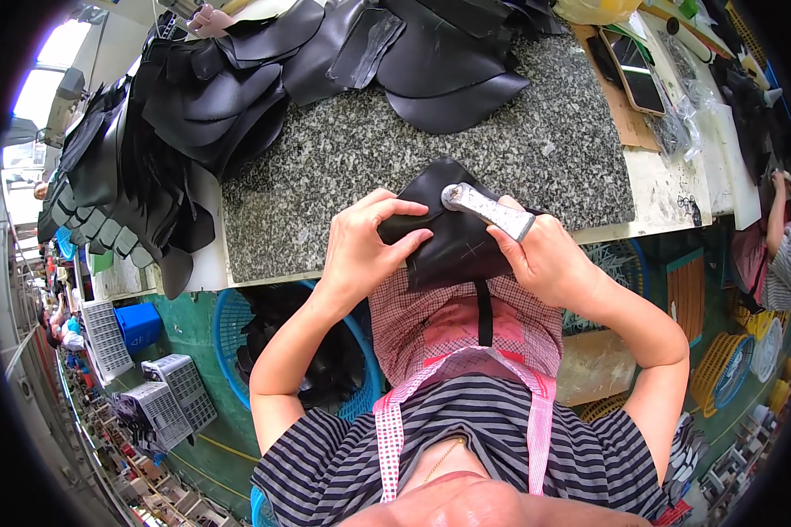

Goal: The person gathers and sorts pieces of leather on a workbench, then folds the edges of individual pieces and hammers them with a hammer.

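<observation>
At the front edge of the granite slab (554, 132), a black leather piece (453, 255) lies partly on the slab and hangs over toward my lap. Faint cross-shaped marks show on its surface. With thumb and forefinger, my left hand (365, 241) pinches the left side of this piece. My right hand (545, 259) is closed round a worn silver metal tool, seemingly a hammer (483, 207). Its rounded end rests on or just over the leather near the left fingertips; the grip is hidden by my fingers.
Stacked black leather pieces (211, 105) cover the slab's left and back. A phone (633, 72) lies on cardboard at the back right. Below the table edge stand a blue basket (228, 342) with black pieces, grey crates (171, 395) and a blue bin (138, 327).
</observation>
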Demonstrator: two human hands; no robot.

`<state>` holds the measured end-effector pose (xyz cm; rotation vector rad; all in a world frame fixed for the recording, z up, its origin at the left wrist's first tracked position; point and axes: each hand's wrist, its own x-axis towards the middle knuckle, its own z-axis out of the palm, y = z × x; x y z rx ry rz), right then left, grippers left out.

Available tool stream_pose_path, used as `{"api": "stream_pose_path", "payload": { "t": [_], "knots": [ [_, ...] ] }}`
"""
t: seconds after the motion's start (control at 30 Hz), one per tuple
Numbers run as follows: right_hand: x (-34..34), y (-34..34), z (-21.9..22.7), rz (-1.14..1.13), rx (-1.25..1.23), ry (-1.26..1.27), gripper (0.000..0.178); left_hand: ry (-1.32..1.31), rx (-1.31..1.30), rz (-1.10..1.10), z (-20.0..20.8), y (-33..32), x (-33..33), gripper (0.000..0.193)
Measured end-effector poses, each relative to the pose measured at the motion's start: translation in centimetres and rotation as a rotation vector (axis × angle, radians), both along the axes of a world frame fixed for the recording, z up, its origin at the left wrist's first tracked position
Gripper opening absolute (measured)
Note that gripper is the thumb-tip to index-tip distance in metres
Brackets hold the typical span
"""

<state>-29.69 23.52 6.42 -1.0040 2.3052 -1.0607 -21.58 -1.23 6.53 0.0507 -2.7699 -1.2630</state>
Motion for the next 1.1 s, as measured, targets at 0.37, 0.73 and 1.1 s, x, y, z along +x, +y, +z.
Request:
{"api": "stream_pose_path", "payload": {
  "t": [0.37, 0.73, 1.1],
  "knots": [
    [-0.2, 0.1, 0.1, 0.01, -0.033, -0.013, 0.019, 0.091, -0.008, -0.011, -1.2, -0.4, 0.1, 0.022],
    [-1.3, -0.5, 4.3, -0.011, -0.213, 0.178, 0.02, 0.076, -0.002, 0.001, -1.1, -0.3, 0.0, 0.022],
    [0.2, -0.5, 2.3, 0.031, -0.16, 0.114, 0.019, -0.061, -0.049, -0.065, -0.1, -0.9, -1.2, 0.023]
  ]
}}
